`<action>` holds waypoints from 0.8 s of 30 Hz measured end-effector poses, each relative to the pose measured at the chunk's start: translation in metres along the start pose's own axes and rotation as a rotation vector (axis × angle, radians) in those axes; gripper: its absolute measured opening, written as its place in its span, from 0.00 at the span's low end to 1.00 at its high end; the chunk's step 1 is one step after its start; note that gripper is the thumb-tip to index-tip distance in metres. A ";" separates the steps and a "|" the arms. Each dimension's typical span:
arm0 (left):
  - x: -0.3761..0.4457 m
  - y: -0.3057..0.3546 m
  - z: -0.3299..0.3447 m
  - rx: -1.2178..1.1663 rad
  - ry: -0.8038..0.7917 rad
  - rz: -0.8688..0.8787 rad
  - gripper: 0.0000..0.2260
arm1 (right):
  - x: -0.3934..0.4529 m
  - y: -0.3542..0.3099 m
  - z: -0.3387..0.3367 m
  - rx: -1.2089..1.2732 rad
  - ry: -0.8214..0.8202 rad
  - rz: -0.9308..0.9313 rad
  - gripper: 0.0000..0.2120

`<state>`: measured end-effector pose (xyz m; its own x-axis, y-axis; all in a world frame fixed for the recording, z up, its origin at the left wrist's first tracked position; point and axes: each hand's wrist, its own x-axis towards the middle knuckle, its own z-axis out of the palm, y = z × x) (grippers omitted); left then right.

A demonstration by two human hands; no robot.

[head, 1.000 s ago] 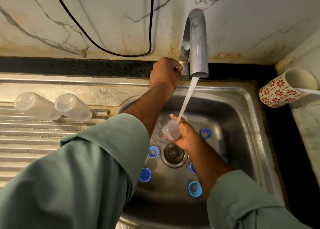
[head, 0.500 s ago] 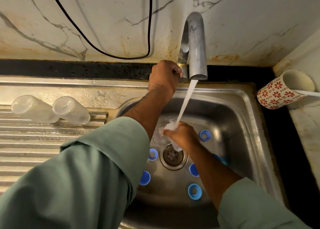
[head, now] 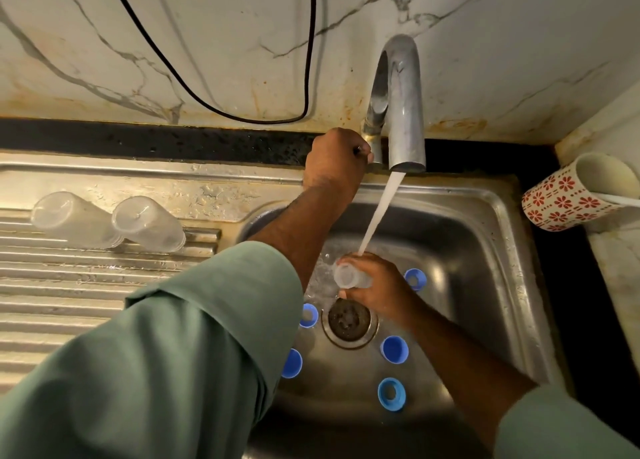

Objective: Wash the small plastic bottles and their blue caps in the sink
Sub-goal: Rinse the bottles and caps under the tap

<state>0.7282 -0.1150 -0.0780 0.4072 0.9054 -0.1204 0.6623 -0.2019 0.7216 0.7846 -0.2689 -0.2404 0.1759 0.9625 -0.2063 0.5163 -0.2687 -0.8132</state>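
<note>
My right hand [head: 377, 287] grips a small clear plastic bottle [head: 348, 275] lying sideways under the running water, above the drain [head: 348, 318]. My left hand [head: 334, 160] is curled round the tap handle at the base of the steel faucet [head: 401, 105]. Several blue caps lie in the sink basin [head: 485, 250]: one [head: 415, 279] right of the hand, one [head: 309, 315] left of the drain, others [head: 394, 349] nearer me. Two clear bottles [head: 74, 219] [head: 149, 223] stand upside down on the ribbed drainboard [head: 69, 285].
A red-flowered white mug [head: 568, 195] lies tilted on the dark counter at the right. A black cable [head: 207, 101] loops on the marble wall behind the sink.
My right hand turned the bottle from tipped down over the drain to lying sideways with the stream hitting it. My left hand stays on the tap handle.
</note>
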 end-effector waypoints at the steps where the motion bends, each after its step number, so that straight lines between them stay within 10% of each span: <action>1: 0.000 0.000 0.000 0.001 0.001 -0.002 0.08 | -0.006 -0.002 0.006 0.221 0.072 0.076 0.24; 7: 0.000 0.002 0.002 -0.007 0.001 -0.035 0.09 | -0.009 -0.019 0.019 0.935 0.288 0.301 0.20; 24: -0.009 0.000 0.004 -0.268 0.078 -0.182 0.05 | 0.003 -0.023 0.015 0.349 0.212 0.354 0.13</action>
<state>0.7269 -0.1250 -0.0795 0.2408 0.9456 -0.2188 0.5268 0.0621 0.8477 0.7604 -0.2595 -0.2304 0.4725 0.7773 -0.4155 0.0918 -0.5122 -0.8539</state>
